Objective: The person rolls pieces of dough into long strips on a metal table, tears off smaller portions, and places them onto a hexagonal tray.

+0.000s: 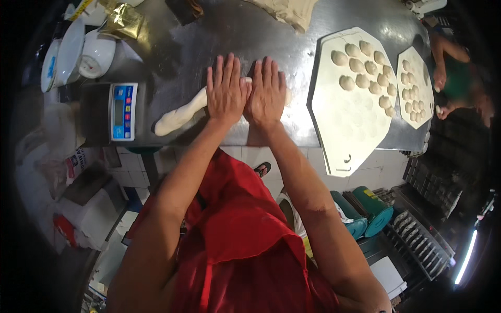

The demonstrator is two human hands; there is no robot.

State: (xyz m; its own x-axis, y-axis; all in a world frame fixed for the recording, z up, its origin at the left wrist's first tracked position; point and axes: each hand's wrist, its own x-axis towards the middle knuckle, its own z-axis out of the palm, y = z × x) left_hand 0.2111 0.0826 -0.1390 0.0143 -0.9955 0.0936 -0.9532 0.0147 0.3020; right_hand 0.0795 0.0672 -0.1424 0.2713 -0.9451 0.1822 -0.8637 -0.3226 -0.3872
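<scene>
A pale rope of dough lies on the steel table, its left end lumpy and curving toward the near edge. Both my hands rest palm down on its right portion, largely covering it. My left hand has its fingers stretched out, pointing away from me. My right hand lies flat just beside it with fingers extended, and the dough peeks out at its edges. A white board to the right carries several round dough pieces.
A digital scale sits at left, below white bowls and a gold packet. A dough slab lies at the far side. A smaller board with dough rounds is at right, beside another person's arms. Green bins stand below.
</scene>
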